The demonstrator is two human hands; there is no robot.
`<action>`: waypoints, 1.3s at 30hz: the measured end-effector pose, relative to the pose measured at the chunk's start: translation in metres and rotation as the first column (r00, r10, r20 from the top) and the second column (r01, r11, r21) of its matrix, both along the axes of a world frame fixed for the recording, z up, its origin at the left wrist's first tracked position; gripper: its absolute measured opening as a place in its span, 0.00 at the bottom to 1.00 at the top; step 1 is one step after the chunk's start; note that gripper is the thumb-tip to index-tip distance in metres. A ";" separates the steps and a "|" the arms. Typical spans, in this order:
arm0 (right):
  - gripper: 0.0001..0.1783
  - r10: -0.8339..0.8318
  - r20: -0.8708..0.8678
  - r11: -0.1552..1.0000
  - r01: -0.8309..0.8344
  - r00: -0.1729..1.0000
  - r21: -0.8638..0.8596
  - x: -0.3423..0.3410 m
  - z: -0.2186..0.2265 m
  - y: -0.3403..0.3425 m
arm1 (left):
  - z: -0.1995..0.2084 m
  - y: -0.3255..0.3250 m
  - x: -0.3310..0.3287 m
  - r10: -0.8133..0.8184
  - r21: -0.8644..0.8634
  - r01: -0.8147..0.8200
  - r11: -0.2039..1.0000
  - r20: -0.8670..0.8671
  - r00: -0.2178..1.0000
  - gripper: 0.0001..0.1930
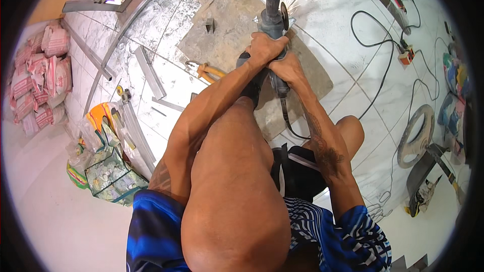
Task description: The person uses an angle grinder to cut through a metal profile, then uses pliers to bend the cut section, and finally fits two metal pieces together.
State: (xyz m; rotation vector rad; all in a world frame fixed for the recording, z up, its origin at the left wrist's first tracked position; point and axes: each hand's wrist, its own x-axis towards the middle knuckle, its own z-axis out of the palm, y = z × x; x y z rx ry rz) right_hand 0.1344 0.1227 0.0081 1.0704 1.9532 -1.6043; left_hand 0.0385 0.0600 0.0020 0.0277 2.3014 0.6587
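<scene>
An angle grinder (272, 31) is gripped in both of my hands, its stubby dark side handle pointing up. My left hand (268, 49) is closed round the front of its body, and my right hand (287, 68) wraps the body just behind. The thin cutting disc (285, 16) stands on edge to the right of the handle. Sparks (308, 1) fly off to the far right of it. What the disc touches is mostly hidden behind the tool. A worn brown board (201, 41) lies beneath, with a short square metal tube piece (209, 25) on it.
Pliers with yellow-orange handles (210, 71) and metal strips (149, 73) lie left. A black power cord (385, 83) loops right to an extension socket (406, 55). Pink-and-white sacks (43, 80) are piled far left, near a full bag (111, 174). A steel frame (101, 6) stands beyond.
</scene>
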 end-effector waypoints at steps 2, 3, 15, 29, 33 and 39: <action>0.25 -0.026 -0.053 0.997 0.029 0.998 0.068 0.000 0.001 -0.002 | 0.000 0.002 0.000 0.009 0.002 -0.009 1.000 -0.007 1.000 0.57; 0.21 -0.038 -0.079 0.994 0.046 0.996 0.103 0.000 0.002 -0.001 | 0.000 0.005 0.001 0.012 0.004 -0.012 1.000 -0.010 1.000 0.57; 0.30 -0.057 -0.172 0.996 0.068 0.983 0.059 0.004 -0.012 0.002 | 0.006 0.005 0.001 -0.012 0.050 0.011 0.999 0.011 1.000 0.59; 0.23 -0.001 -0.125 0.996 0.012 0.992 0.090 -0.003 -0.016 0.002 | 0.004 0.003 -0.003 0.002 0.087 0.001 0.996 -0.032 0.999 0.59; 0.27 -0.025 -0.124 0.994 0.038 0.992 0.105 -0.006 -0.017 -0.005 | -0.006 0.001 -0.006 0.027 0.092 -0.022 0.996 -0.051 0.998 0.57; 0.26 -0.048 -0.118 0.997 0.055 0.992 0.058 -0.011 -0.009 0.001 | -0.012 0.004 -0.010 0.043 0.125 -0.037 0.992 -0.052 0.998 0.55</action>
